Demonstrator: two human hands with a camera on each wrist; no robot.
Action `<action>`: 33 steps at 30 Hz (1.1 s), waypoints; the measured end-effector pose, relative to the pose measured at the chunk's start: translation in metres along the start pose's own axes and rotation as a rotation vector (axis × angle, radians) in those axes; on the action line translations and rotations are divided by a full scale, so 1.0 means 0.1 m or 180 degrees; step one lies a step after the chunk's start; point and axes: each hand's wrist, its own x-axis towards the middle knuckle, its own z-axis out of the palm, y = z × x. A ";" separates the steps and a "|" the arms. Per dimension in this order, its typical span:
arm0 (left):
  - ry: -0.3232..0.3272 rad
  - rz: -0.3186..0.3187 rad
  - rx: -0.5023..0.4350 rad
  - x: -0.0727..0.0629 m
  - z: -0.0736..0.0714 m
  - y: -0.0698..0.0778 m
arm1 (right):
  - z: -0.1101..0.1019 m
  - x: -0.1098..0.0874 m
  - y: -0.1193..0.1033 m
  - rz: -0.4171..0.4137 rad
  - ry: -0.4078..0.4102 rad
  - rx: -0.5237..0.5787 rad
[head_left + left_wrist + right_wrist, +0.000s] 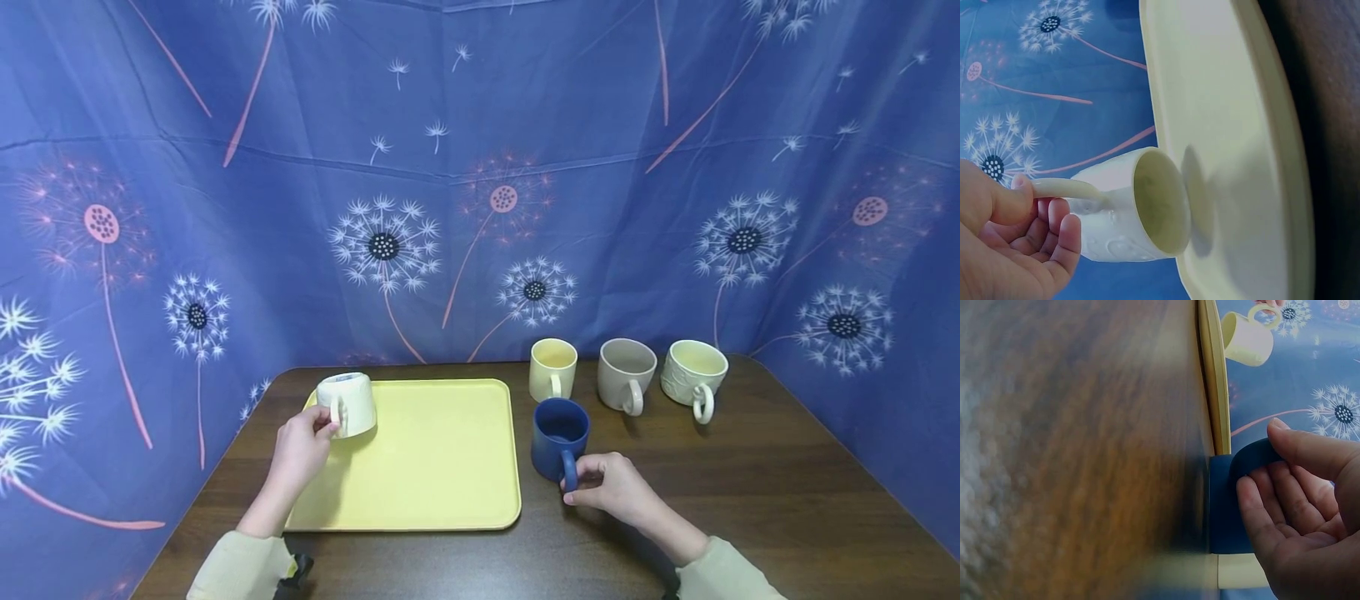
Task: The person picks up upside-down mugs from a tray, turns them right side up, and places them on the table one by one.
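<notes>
My left hand [303,446] pinches the handle of a cream mug [348,406], which is turned mouth down over the back left corner of the yellow tray [442,467]. In the left wrist view the rim of this cream mug [1116,206] is a little off the tray surface, above its shadow, and a raised pattern shows on its side. My right hand [615,487] holds the handle of a dark blue mug [555,442] between thumb and fingers. That blue mug [1229,519] stands upright on the table, just right of the tray.
Behind the blue mug stands a small yellow mug [552,375]. Further right are a greyish mug [622,379] and a cream mug with a raised pattern [686,379], both upright. A blue dandelion-print cloth [465,108] hangs behind the brown wooden table [787,500].
</notes>
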 end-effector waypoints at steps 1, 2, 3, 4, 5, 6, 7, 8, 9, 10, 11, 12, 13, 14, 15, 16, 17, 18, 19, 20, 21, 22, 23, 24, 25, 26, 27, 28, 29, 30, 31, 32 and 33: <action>-0.0021 -0.0012 0.0002 -0.01 -0.01 0.01 | 0.00 0.00 0.00 -0.0001 -0.0007 0.0000; -0.0044 -0.0023 0.0000 -0.01 -0.01 0.03 | 0.00 0.00 0.00 -0.0003 -0.0017 0.0000; -0.0067 -0.0034 -0.0002 -0.02 -0.02 0.04 | 0.00 -0.01 0.00 -0.0005 -0.0025 0.0003; -0.0082 -0.0038 -0.0008 -0.02 -0.02 0.06 | 0.01 -0.01 0.00 -0.0006 -0.0029 0.0014; -0.0095 -0.0041 -0.0013 -0.03 -0.03 0.07 | 0.01 -0.01 -0.01 -0.0014 -0.0035 0.0021; -0.0103 -0.0040 -0.0019 -0.03 -0.03 0.09 | 0.00 -0.01 -0.01 -0.0013 -0.0037 0.0031; -0.0106 -0.0033 -0.0026 -0.03 -0.04 0.10 | 0.00 -0.01 -0.01 -0.0012 -0.0039 0.0042; -0.0109 -0.0027 -0.0034 -0.04 -0.04 0.12 | 0.00 -0.01 -0.01 -0.0022 -0.0044 0.0048; -0.0106 -0.0018 -0.0041 -0.04 -0.04 0.13 | -0.01 -0.01 -0.02 -0.0026 -0.0050 0.0054; -0.0105 -0.0009 -0.0049 -0.04 -0.04 0.14 | -0.01 -0.01 -0.02 -0.0027 -0.0060 0.0066; -0.0104 -0.0006 -0.0055 -0.04 -0.04 0.16 | -0.01 -0.01 -0.02 -0.0030 -0.0072 0.0069; -0.0100 0.0001 -0.0062 -0.04 -0.04 0.17 | -0.02 0.00 -0.02 -0.0039 -0.0080 0.0063; -0.0100 0.0004 -0.0067 -0.05 -0.05 0.18 | -0.02 0.00 -0.02 -0.0042 -0.0089 0.0053; -0.0102 0.0001 -0.0071 -0.05 -0.05 0.19 | -0.02 0.00 -0.02 -0.0034 -0.0104 0.0043; -0.0102 -0.0001 -0.0075 -0.05 -0.05 0.20 | -0.02 0.00 -0.03 -0.0036 -0.0115 0.0030; -0.0105 -0.0005 -0.0079 -0.06 -0.06 0.21 | -0.03 0.00 -0.03 -0.0045 -0.0127 0.0014; -0.0110 -0.0014 -0.0083 -0.06 -0.06 0.22 | -0.03 0.00 -0.03 -0.0052 -0.0134 -0.0017; -0.0119 -0.0018 -0.0089 -0.06 -0.07 0.22 | -0.04 0.00 -0.04 -0.0055 -0.0144 -0.0037; -0.0127 -0.0021 -0.0093 -0.07 -0.07 0.23 | -0.05 -0.01 -0.04 -0.0052 -0.0152 -0.0046; -0.0135 -0.0021 -0.0098 -0.07 -0.08 0.24 | -0.06 -0.01 -0.05 -0.0051 -0.0156 -0.0051; -0.0143 -0.0019 -0.0104 -0.08 -0.09 0.25 | -0.06 -0.01 -0.07 -0.0051 -0.0158 -0.0059; -0.0151 -0.0016 -0.0105 -0.08 -0.09 0.26 | -0.07 -0.01 -0.08 -0.0039 -0.0165 -0.0065; -0.0159 -0.0014 -0.0108 -0.09 -0.10 0.27 | -0.08 -0.01 -0.09 -0.0022 -0.0165 -0.0079; -0.0163 -0.0007 -0.0109 -0.09 -0.10 0.28 | -0.09 -0.01 -0.11 -0.0012 -0.0165 -0.0085; -0.0171 -0.0004 -0.0111 -0.10 -0.11 0.29 | -0.10 -0.02 -0.12 -0.0005 -0.0161 -0.0105; -0.0183 -0.0007 -0.0118 -0.10 -0.12 0.30 | -0.11 -0.02 -0.13 -0.0001 -0.0159 -0.0140; -0.0199 -0.0012 -0.0125 -0.10 -0.12 0.32 | -0.12 -0.02 -0.15 -0.0006 -0.0162 -0.0171; -0.0213 -0.0018 -0.0129 -0.11 -0.13 0.33 | -0.13 -0.03 -0.16 -0.0029 -0.0158 -0.0215; -0.0231 -0.0026 -0.0133 -0.12 -0.13 0.34 | -0.14 -0.03 -0.17 -0.0047 -0.0153 -0.0252; -0.0255 -0.0035 -0.0140 -0.12 -0.13 0.35 | -0.16 -0.03 -0.18 -0.0059 -0.0148 -0.0287; -0.0279 -0.0039 -0.0146 -0.13 -0.14 0.36 | -0.17 -0.04 -0.18 -0.0071 -0.0136 -0.0325; -0.0296 -0.0040 -0.0156 -0.14 -0.14 0.37 | -0.18 -0.04 -0.19 -0.0082 -0.0120 -0.0368; -0.0311 -0.0033 -0.0166 -0.14 -0.14 0.38 | -0.20 -0.04 -0.20 -0.0080 -0.0099 -0.0404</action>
